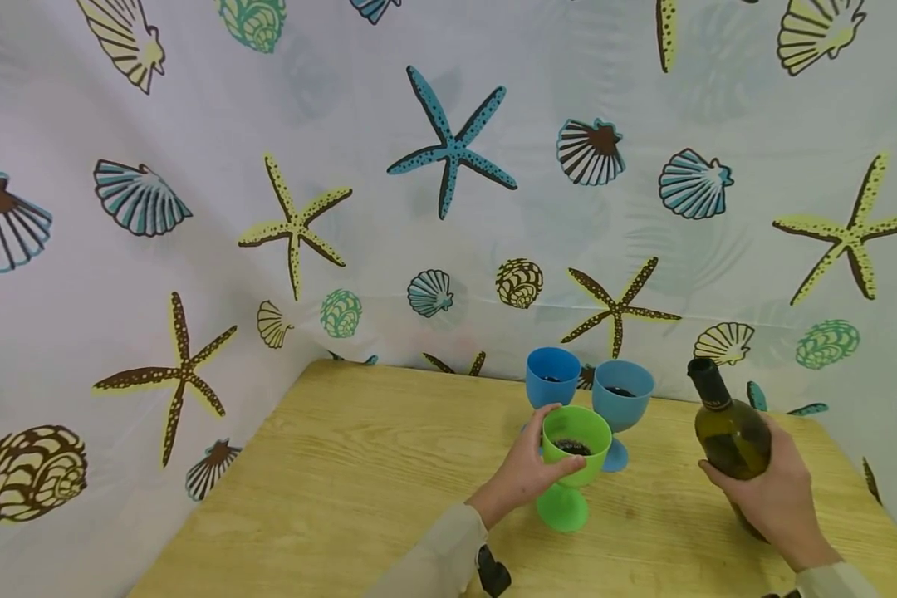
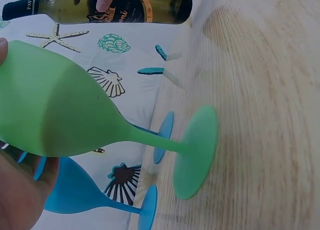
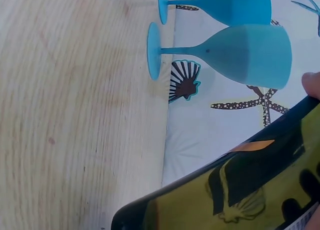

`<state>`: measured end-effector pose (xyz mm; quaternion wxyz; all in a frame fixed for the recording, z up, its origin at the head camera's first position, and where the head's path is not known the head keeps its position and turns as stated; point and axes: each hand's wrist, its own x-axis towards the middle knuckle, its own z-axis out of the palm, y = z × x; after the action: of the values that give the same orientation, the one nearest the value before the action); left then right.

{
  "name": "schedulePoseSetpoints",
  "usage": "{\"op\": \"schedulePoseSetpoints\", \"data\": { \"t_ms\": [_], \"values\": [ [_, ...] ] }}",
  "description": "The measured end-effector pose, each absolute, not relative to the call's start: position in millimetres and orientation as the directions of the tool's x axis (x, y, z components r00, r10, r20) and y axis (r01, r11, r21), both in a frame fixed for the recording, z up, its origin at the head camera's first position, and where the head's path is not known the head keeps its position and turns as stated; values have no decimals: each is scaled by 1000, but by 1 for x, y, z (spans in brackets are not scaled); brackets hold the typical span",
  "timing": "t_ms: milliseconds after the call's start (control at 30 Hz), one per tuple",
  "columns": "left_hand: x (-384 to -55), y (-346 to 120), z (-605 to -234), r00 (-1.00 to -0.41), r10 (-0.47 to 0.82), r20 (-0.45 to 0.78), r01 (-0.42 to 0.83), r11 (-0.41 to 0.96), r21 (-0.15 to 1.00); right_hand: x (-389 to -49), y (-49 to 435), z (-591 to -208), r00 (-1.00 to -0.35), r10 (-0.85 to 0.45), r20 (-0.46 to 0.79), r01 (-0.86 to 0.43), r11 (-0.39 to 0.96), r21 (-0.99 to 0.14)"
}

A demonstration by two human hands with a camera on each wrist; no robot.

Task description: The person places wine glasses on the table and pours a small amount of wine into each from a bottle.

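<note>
My left hand (image 1: 519, 473) holds a green plastic goblet (image 1: 592, 472) by its bowl, thumb on the near side and fingers round the far side. Dark liquid lies in the bottom of the bowl. In the left wrist view the goblet's round foot (image 2: 197, 152) shows close to the tabletop. On the right, my right hand (image 1: 781, 490) grips a dark green wine bottle (image 1: 731, 436) round its body. The bottle leans a little to the left, its neck pointing up. Behind the green goblet stand a darker blue goblet (image 1: 541, 394) and a lighter blue goblet (image 1: 622, 413), both with dark liquid inside.
The wooden table (image 1: 329, 482) stretches away to the left of the goblets. A white cloth (image 1: 374, 224) printed with shells and starfish hangs behind the table and along its sides, close behind the blue goblets.
</note>
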<state>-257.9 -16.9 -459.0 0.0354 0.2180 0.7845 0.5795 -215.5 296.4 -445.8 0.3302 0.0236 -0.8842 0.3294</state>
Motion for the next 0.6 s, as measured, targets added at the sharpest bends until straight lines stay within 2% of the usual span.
{"op": "schedulePoseSetpoints", "data": {
  "t_ms": [367, 600],
  "values": [
    [-262, -17, -459, -896, 387, 215, 320, 228, 920, -229, 298, -442, -826, 379, 416, -101, 627, -772],
    [-261, -19, -456, -905, 376, 200, 294, 213, 932, -241, 298, -447, -804, 486, 343, -71, 495, -866]
  ]
}}
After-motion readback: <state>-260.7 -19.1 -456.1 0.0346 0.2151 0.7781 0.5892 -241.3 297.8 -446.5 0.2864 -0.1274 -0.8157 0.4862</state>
